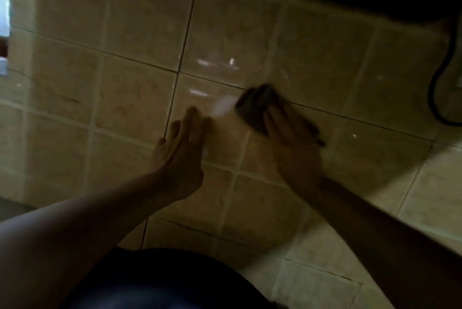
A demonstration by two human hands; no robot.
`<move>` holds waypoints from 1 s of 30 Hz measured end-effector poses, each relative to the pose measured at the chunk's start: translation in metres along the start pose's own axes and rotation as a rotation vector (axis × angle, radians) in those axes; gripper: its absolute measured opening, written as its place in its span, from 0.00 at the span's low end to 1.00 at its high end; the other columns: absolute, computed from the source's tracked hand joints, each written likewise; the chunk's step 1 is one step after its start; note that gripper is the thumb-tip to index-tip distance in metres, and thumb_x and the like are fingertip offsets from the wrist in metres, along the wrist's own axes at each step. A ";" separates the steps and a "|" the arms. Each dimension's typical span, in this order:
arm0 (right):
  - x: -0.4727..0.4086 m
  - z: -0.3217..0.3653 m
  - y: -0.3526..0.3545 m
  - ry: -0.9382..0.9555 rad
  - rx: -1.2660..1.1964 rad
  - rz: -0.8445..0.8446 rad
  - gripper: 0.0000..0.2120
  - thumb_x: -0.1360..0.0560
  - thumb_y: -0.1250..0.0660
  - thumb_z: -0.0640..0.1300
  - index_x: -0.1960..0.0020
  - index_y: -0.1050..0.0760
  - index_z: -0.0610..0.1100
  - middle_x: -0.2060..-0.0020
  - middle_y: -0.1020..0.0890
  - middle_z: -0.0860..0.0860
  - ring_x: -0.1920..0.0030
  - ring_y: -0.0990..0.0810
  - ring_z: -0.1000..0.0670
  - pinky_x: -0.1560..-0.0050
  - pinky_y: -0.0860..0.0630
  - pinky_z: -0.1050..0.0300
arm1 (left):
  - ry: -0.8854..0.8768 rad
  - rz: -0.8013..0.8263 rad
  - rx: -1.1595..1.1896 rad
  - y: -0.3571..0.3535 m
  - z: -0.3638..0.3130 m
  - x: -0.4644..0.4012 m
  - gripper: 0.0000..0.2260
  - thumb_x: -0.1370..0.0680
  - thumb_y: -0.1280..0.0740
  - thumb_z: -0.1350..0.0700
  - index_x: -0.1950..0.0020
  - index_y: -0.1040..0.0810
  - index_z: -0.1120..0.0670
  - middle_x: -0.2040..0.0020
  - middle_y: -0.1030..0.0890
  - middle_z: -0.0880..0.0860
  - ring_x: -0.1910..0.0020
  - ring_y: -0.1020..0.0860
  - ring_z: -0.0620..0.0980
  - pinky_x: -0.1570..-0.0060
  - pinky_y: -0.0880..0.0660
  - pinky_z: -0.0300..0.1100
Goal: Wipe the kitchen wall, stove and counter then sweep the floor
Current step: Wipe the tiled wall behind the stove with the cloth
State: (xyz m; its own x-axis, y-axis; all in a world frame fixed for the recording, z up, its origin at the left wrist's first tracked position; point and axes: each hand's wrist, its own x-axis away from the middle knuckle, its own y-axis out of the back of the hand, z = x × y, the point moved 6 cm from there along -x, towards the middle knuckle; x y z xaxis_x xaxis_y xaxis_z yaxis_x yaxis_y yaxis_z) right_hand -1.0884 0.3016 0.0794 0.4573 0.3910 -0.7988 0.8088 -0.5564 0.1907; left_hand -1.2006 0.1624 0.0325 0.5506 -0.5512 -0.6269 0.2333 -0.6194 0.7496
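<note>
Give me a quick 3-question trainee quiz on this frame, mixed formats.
1. True or false: the left hand holds the dark cloth.
2. What does the right hand press the cloth against? A) a stove B) the tiled wall C) a window
3. Fill in: the left hand's fingers are ____ , flat against the tiles.

Key
1. False; the right hand has it.
2. B
3. straight
</note>
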 end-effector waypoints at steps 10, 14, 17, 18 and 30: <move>0.040 -0.065 0.025 -0.016 0.095 -0.037 0.15 0.23 0.43 0.33 0.42 0.22 0.37 0.40 0.22 0.39 0.42 0.22 0.37 0.41 0.28 0.42 | -0.095 0.012 0.019 -0.018 -0.063 0.007 0.45 0.30 0.30 0.60 0.24 0.56 0.47 0.24 0.62 0.49 0.27 0.51 0.55 0.39 0.35 0.50; 0.092 -0.091 0.018 -0.313 -0.008 0.083 0.18 0.21 0.47 0.43 0.35 0.28 0.39 0.34 0.31 0.40 0.36 0.35 0.40 0.42 0.28 0.35 | -0.121 -0.032 -0.004 -0.027 -0.092 0.004 0.44 0.30 0.30 0.59 0.24 0.55 0.46 0.24 0.63 0.49 0.27 0.50 0.54 0.39 0.35 0.48; 0.136 -0.068 0.026 -0.148 -0.138 0.108 0.16 0.18 0.48 0.50 0.38 0.30 0.43 0.41 0.23 0.42 0.43 0.22 0.41 0.49 0.21 0.40 | -0.134 -0.031 -0.053 -0.039 -0.115 0.010 0.41 0.29 0.30 0.55 0.24 0.53 0.47 0.24 0.64 0.50 0.27 0.49 0.55 0.39 0.37 0.47; 0.143 -0.071 0.032 -0.049 -0.166 0.091 0.13 0.21 0.44 0.46 0.39 0.32 0.42 0.43 0.24 0.43 0.45 0.22 0.41 0.53 0.20 0.44 | -0.146 -0.029 -0.061 -0.042 -0.126 0.011 0.41 0.29 0.30 0.55 0.24 0.53 0.47 0.24 0.64 0.51 0.27 0.50 0.55 0.39 0.37 0.47; 0.171 -0.109 0.050 -0.045 -0.104 0.123 0.13 0.23 0.41 0.43 0.46 0.20 0.44 0.44 0.20 0.43 0.44 0.24 0.43 0.46 0.25 0.44 | -0.225 -0.005 -0.066 -0.058 -0.188 0.013 0.38 0.28 0.34 0.55 0.23 0.52 0.47 0.24 0.64 0.52 0.27 0.53 0.57 0.34 0.43 0.51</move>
State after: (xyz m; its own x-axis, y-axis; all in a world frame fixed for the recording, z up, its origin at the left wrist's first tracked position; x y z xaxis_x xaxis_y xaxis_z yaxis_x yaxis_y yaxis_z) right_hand -0.9289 0.4204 0.0143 0.5398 0.2902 -0.7902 0.7828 -0.5182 0.3444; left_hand -1.0564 0.2957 0.0208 0.3582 -0.6634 -0.6569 0.2915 -0.5890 0.7538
